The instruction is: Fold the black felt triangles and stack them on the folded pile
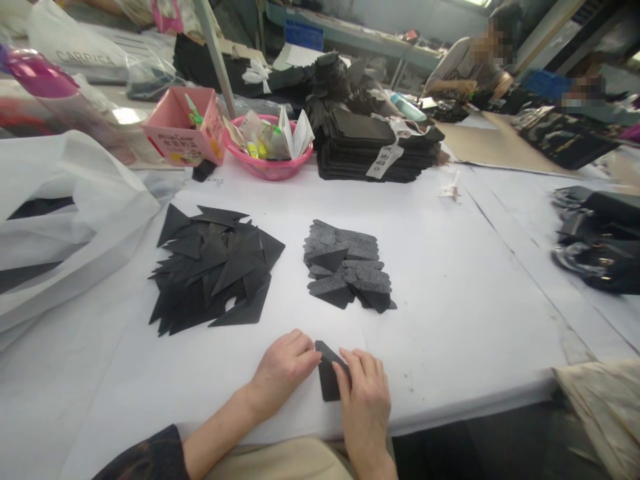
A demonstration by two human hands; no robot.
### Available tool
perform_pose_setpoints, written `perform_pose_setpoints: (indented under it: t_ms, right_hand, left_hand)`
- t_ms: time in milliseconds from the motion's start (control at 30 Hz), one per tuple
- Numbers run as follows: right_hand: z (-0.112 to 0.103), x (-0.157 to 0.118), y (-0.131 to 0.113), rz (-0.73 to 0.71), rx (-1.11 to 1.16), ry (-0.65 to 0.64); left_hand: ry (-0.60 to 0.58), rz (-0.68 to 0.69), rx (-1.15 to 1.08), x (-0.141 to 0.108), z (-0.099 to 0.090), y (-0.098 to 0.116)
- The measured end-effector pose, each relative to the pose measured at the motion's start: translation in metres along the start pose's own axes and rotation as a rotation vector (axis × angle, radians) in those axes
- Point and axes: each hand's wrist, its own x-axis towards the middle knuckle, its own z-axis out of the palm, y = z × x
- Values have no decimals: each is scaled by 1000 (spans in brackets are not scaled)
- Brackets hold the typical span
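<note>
Black piece [329, 385] lies near the front edge of the white-covered desk [475, 300]: the grip of the left hand [287, 363] pinches its upper left corner, while that of the right hand [367, 387] pinches its slanted upper edge. Beyond lie a heap of dark triangles [215, 267] and (nearer the middle) overlapping grey-faced strips [357, 243].
</note>
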Motion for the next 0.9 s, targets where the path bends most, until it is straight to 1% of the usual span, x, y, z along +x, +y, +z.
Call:
perform_pose_setpoints:
  t_ms: [133, 233, 367, 467, 567, 700, 900]
  right_hand:
    - [10, 4, -4, -4, -21, -20]
    - [13, 3, -5, 0, -10, -19]
    - [12, 4, -4, -4, 23, -17]
    - [13, 4, -3, -20, 50, 0]
    - [14, 3, -1, -53, 62, 5]
    - [17, -1, 1, -92, 70, 46]
    - [20, -4, 2, -140, 18, 70]
  left_hand:
    - [18, -24, -53, 1, -1, 1]
    - [8, -32, -20, -1, 0, -1]
    - [-35, 32, 100, -3, 1, -3]
    - [-43, 90, 178, -2, 2, -3]
    - [-49, 103, 218, 1, 2, -1]
    - [-27, 89, 173, 1, 3, 0]
    - [14, 69, 83, -1, 5, -2]
